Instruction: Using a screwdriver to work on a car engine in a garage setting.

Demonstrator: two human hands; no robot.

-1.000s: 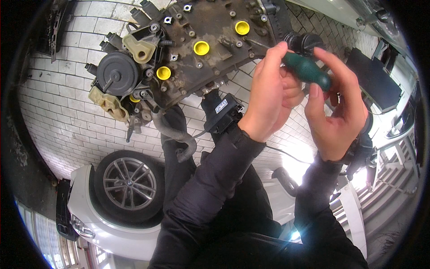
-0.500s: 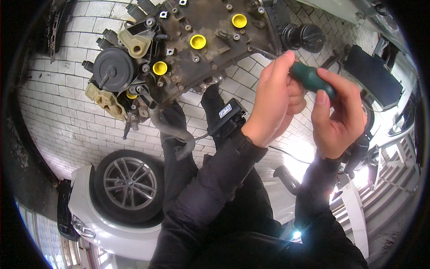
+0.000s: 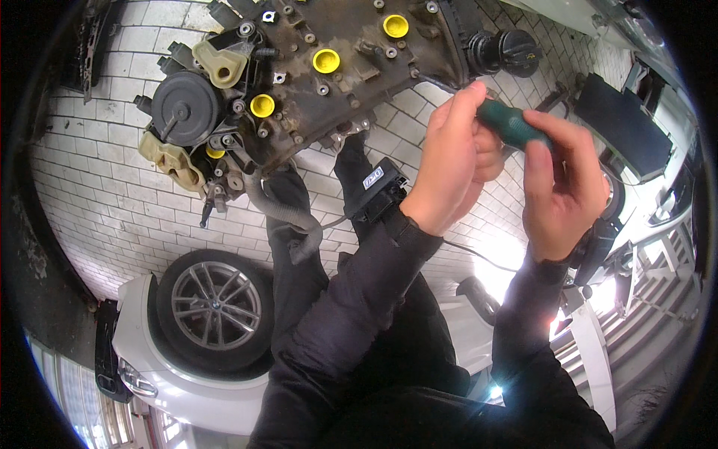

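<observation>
A screwdriver with a thick dark green handle (image 3: 514, 124) slants across the upper right. Its dark shaft runs left, and its tip meets a bolt (image 3: 416, 73) at the edge of the dirty black engine cover (image 3: 351, 93). My left hand (image 3: 455, 161) is closed around the shaft by the handle, hiding part of it. My right hand (image 3: 565, 183) grips the handle's rear end between thumb and fingers. Yellow round caps (image 3: 326, 61) sit on the cover. A black oil filler cap (image 3: 520, 54) stands at the cover's right end.
At the engine's left are a round black housing (image 3: 185, 108) and a ribbed hose (image 3: 280, 209). A black device (image 3: 378, 191) with a cable is by my left wrist. A wheel (image 3: 215, 307) lies at lower left against a white car part (image 3: 187, 389). Pale tiles cover the floor.
My hands and the screwdriver have shifted slightly left in view, and the engine also appears a little farther left and up. My grip on the screwdriver stays much the same.
</observation>
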